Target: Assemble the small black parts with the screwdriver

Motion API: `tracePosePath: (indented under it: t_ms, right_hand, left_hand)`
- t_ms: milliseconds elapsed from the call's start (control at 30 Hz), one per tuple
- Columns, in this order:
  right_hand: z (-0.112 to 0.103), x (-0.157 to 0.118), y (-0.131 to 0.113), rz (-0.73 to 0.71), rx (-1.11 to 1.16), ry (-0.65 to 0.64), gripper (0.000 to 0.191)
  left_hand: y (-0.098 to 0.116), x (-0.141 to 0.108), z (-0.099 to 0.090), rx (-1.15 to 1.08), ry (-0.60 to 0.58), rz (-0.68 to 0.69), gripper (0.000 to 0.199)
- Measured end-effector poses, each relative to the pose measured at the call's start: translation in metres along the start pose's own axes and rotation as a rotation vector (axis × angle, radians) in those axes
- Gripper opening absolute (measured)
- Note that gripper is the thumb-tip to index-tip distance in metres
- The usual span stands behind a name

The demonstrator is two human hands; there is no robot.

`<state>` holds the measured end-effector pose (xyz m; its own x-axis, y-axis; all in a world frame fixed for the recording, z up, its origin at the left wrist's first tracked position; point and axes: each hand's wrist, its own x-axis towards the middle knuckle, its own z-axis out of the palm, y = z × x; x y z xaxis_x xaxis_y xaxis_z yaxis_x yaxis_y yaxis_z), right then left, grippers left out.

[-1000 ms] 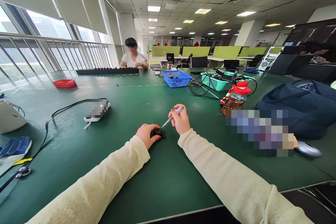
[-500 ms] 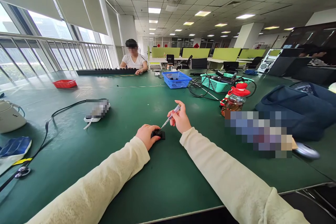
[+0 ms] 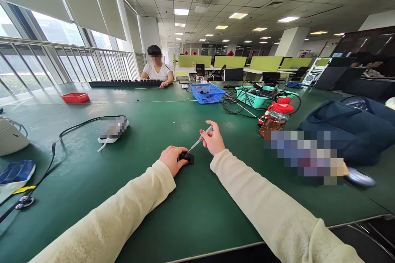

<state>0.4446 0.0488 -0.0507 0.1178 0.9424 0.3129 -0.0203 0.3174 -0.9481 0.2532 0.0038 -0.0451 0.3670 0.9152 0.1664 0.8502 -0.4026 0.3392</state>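
Note:
A small black part (image 3: 189, 159) lies on the green table (image 3: 197, 213), in front of me near the middle. My left hand (image 3: 173, 159) is closed on its left side, fingers over the top and thumb along the near edge. My right hand (image 3: 213, 139) grips a slim screwdriver (image 3: 197, 143) with a clear handle. The shaft slants down to the left, and its tip meets the top of the black part beside my left fingertips. Details of the part under the fingers are hidden.
Ahead stand a blue basket (image 3: 207, 93), a green basket (image 3: 256, 98) with cables and a red-lidded jar (image 3: 276, 119). A dark blue bag (image 3: 348, 127) lies right. Left are a red tray (image 3: 75, 98) and a strap (image 3: 54, 148). A person (image 3: 156, 70) sits across the table.
My right hand has shifted slightly down, and its fingers have changed position around the screwdriver handle. My left hand holds the black part as before.

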Motion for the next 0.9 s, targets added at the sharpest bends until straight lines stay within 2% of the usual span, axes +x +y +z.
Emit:
tracePosePath:
  t_ms: [200, 367, 667, 900]
  right_hand:
    - [0.006, -0.0038, -0.0017, -0.018, 0.087, -0.098, 0.05]
    - [0.0077, -0.006, -0.0024, -0.045, 0.101, -0.158, 0.043]
    - [0.0083, -0.0054, 0.0004, 0.105, 0.05, -0.021, 0.056]
    - [0.0096, -0.0056, 0.0045, 0.188, 0.173, 0.031, 0.06]
  left_hand:
    - [-0.002, 0.0002, 0.0016, -0.013, 0.011, -0.004, 0.034]
    - [-0.003, -0.0001, 0.0027, -0.014, 0.031, 0.003, 0.034]
    - [-0.0012, 0.0, 0.0003, -0.013, 0.008, -0.006, 0.034]
    - [-0.0023, -0.0005, 0.0008, -0.009, 0.015, -0.002, 0.034]
